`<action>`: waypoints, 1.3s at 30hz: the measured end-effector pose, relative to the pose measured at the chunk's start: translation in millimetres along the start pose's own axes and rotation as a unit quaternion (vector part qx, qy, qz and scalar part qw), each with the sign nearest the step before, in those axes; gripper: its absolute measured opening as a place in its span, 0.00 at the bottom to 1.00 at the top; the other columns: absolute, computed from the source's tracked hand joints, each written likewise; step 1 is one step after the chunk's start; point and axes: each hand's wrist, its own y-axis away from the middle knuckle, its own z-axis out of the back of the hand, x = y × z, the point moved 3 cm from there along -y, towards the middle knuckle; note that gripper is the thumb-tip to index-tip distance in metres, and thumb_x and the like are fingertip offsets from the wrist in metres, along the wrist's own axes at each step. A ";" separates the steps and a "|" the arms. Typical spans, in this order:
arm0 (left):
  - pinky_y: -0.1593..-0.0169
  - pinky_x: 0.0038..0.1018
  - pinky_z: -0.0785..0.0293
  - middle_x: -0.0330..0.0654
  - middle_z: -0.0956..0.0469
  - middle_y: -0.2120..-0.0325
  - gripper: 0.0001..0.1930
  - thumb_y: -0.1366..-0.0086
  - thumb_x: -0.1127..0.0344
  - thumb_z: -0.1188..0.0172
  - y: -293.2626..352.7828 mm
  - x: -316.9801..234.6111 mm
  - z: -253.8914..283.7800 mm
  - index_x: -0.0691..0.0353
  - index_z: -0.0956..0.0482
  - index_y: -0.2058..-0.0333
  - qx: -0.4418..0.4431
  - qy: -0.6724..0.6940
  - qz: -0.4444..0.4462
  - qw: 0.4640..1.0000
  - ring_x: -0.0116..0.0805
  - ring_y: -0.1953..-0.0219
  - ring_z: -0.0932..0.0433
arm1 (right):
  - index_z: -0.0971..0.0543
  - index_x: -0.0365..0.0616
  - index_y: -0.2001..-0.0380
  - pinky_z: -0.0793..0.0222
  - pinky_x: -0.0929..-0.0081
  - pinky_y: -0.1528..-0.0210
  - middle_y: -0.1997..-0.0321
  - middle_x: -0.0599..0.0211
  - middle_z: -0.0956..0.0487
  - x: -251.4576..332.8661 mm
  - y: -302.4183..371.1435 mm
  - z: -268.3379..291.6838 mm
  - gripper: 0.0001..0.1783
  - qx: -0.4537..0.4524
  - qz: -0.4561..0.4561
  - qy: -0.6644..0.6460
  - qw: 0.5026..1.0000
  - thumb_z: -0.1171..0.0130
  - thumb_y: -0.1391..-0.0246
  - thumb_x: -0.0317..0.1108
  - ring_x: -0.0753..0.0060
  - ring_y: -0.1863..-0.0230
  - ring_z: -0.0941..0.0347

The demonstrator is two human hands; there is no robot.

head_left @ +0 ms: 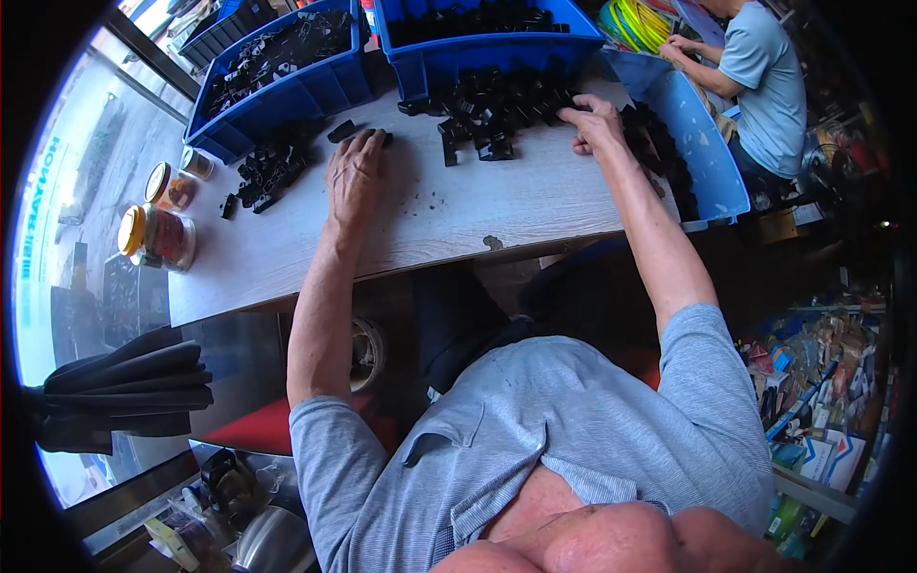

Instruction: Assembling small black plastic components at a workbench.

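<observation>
My left hand (pixel 354 179) rests on the table with its fingers bent and close together over a small black plastic part (pixel 386 139), most of it hidden by the fingertips. Another black piece lies just beyond those fingers. To the right, my right hand (pixel 598 127) reaches to the edge of a pile of black plastic parts (pixel 487 110). Its index finger touches the pile, the thumb is apart from it, and I see nothing between them. A second, smaller heap of black parts (pixel 269 172) lies left of my left hand.
Two blue bins (pixel 287 100) (pixel 487 55) full of black parts stand at the table's far edge. A lighter blue bin (pixel 712 162) adjoins the right edge. Yellow-lidded jars (pixel 162 239) stand at the left. Another person (pixel 764 86) works at the far right.
</observation>
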 end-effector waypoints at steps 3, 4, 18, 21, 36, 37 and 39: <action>0.42 0.41 0.26 0.46 0.17 0.51 0.15 0.35 0.69 0.39 0.5 0.3 -0.2 0.56 0.18 0.49 0.017 0.021 0.009 1.000 0.50 0.46 0.21 | 0.25 0.42 0.41 0.26 0.75 0.82 0.80 0.69 0.27 -3.2 1.4 1.2 0.35 -0.021 0.020 0.005 1.000 0.26 0.52 0.40 0.75 0.85 0.28; 0.43 0.41 0.26 0.47 0.17 0.53 0.15 0.36 0.70 0.39 2.0 2.5 -0.1 0.57 0.19 0.50 0.016 0.040 0.018 0.999 0.50 0.46 0.22 | 0.25 0.42 0.42 0.26 0.75 0.82 0.80 0.69 0.27 -3.5 4.5 1.9 0.34 -0.026 0.008 -0.022 0.999 0.26 0.51 0.40 0.75 0.85 0.28; 0.64 0.32 0.20 0.46 0.16 0.62 0.13 0.36 0.73 0.36 16.9 -95.1 5.1 0.59 0.17 0.53 -0.049 0.324 0.068 0.942 0.41 0.65 0.16 | 0.21 0.38 0.51 0.35 0.80 0.89 0.82 0.73 0.26 -5.4 109.5 -12.3 0.21 0.248 0.011 0.045 0.968 0.31 0.48 0.33 0.81 0.90 0.32; 0.54 0.37 0.21 0.46 0.18 0.61 0.14 0.39 0.77 0.38 9.5 -135.0 8.5 0.60 0.17 0.54 -0.024 0.304 -0.007 0.952 0.47 0.59 0.19 | 0.21 0.40 0.51 0.38 0.80 0.90 0.82 0.73 0.26 0.9 116.7 -21.6 0.20 0.265 0.016 0.089 0.960 0.34 0.49 0.31 0.81 0.90 0.32; 0.45 0.37 0.25 0.44 0.20 0.50 0.27 0.45 0.72 0.38 12.4 -160.7 4.6 0.60 0.22 0.44 0.080 0.222 -0.171 0.957 0.45 0.49 0.21 | 0.19 0.43 0.52 0.39 0.78 0.90 0.86 0.73 0.27 2.7 120.9 -25.7 0.19 0.243 0.041 0.115 0.962 0.42 0.48 0.26 0.79 0.90 0.33; 0.45 0.37 0.25 0.44 0.20 0.50 0.27 0.45 0.72 0.38 15.1 -160.3 6.5 0.60 0.22 0.44 0.080 0.217 -0.168 0.958 0.45 0.49 0.21 | 0.19 0.43 0.52 0.39 0.78 0.90 0.86 0.73 0.27 2.5 120.7 -26.7 0.19 0.248 0.044 0.114 0.961 0.42 0.48 0.26 0.79 0.90 0.33; 0.41 0.39 0.28 0.44 0.20 0.48 0.26 0.42 0.71 0.39 21.2 -160.6 9.0 0.60 0.23 0.42 0.074 0.177 -0.168 0.967 0.46 0.45 0.23 | 0.19 0.43 0.52 0.39 0.78 0.90 0.86 0.74 0.28 2.4 119.9 -27.9 0.18 0.254 0.042 0.123 0.958 0.39 0.48 0.28 0.80 0.90 0.34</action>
